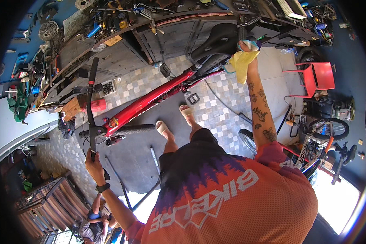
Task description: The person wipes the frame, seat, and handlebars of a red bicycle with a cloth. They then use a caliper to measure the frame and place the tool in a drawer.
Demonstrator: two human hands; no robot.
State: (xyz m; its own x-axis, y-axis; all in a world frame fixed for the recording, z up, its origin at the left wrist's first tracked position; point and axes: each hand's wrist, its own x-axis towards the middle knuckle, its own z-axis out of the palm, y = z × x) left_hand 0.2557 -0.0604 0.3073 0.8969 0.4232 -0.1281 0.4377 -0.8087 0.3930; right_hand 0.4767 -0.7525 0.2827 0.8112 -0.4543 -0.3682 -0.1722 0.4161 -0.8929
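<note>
Glossy red bicycle (150,99); black saddle (217,40)

I see open floor (130,158) under the red bike frame (150,99); the cluttered workbench (122,44) (tools everywhere) blocks passage beyond it.

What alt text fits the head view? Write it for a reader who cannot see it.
Seen from above, a person steadies a red bicycle, the left hand gripping the handlebar and the right hand pressing a yellow cloth near the black saddle. A cluttered workbench runs behind, and a red stool stands to the right.
</note>
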